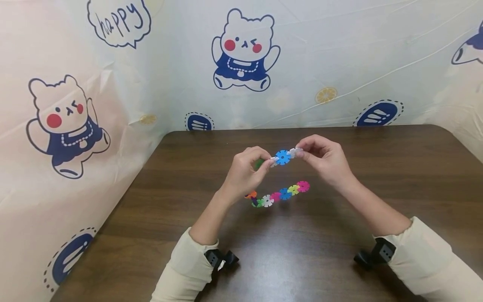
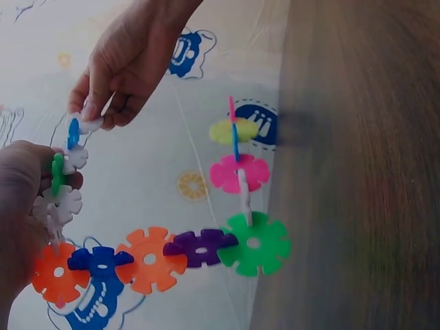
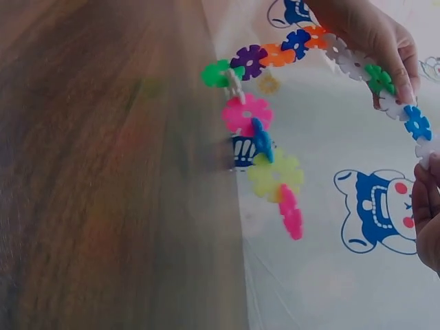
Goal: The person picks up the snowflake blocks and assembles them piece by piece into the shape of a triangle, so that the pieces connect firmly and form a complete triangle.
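A chain of colourful notched plastic snowflake discs hangs in a curve between and below the two hands. My left hand [image 1: 245, 172] pinches it at a white disc [image 3: 392, 106], with a green disc [image 3: 379, 80] right beside its fingers. Between the hands a blue disc [image 1: 283, 157] joins that white one to another white disc [image 1: 294, 152] at the chain's upper end. Thumb and fingers of my right hand [image 1: 327, 161] pinch this end disc. Lower down, the chain runs through orange [image 2: 150, 260], purple [image 2: 201, 247] and green [image 2: 254, 244] discs to a pink disc [image 1: 303, 186] at its free end.
The dark brown wooden table [image 1: 158, 226] lies beneath the hands. Behind it hangs a pale curtain [image 1: 170, 63] printed with cartoon bears. A small black camera is strapped at each wrist, the left one [image 1: 214, 257] over a cream sleeve [image 1: 185, 268].
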A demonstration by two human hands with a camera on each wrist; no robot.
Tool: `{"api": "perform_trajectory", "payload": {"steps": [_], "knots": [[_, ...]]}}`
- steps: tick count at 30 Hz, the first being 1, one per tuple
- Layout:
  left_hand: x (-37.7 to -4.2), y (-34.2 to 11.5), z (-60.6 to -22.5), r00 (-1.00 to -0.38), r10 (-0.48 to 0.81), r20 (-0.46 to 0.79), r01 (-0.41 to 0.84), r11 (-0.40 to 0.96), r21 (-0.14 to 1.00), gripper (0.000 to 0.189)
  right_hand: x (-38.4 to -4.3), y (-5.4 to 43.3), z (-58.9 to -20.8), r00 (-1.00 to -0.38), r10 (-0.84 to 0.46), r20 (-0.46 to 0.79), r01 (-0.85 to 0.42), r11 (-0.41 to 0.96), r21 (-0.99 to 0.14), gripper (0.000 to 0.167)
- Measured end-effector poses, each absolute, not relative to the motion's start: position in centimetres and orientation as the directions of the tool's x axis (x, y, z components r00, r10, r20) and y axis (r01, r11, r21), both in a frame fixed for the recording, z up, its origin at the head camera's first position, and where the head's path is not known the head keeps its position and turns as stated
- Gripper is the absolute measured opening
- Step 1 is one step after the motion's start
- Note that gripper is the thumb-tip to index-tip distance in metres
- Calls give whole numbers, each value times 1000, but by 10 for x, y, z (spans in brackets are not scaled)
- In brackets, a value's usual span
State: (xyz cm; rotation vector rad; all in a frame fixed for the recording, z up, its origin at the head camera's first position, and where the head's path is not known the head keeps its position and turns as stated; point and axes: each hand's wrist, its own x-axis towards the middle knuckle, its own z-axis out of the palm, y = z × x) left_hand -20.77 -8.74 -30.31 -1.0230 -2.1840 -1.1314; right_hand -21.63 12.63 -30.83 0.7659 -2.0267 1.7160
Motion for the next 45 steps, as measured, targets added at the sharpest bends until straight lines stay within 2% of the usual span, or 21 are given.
{"api": "perform_trajectory", "payload": {"steps": [5,16,23,27,30,32,34,37,41,45], "knots": [[-211,-89,-306,-630,370,683,775,356,523,6,-217,124,-308,-786,-178,592,-614,111,-782,12],[-214,-90,-304,-668,399,628,744,361,562,6,-216,126,-308,-795,-255,550,-601,209,-771,17],[-216,-90,-303,-639,358,681,768,346,539,6,-217,139,-311,-852,-262,452,-513,252,-821,29],[-217,-91,-303,-636,305,709,769,329,548,7,-220,148,-320,-909,-232,348,-405,281,-870,29],[-217,-92,-303,-632,252,733,769,320,553,8,-223,153,-329,-952,-237,194,-265,317,-911,29],[-218,-91,-302,-624,214,752,773,311,552,7,-224,155,-335,-959,-268,87,-179,339,-924,30],[-218,-91,-302,-618,174,767,775,296,558,7,-225,156,-341,-950,-312,4,-112,329,-938,32],[-217,-90,-300,-630,114,768,764,272,585,7,-225,155,-347,-933,-356,-47,-44,243,-969,35],[-215,-88,-299,-688,24,726,707,252,661,10,-222,150,-343,-945,-325,-25,-7,96,-995,35],[-213,-84,-300,-756,-54,652,628,222,746,14,-218,141,-334,-961,-269,66,-91,82,-992,36]]}}
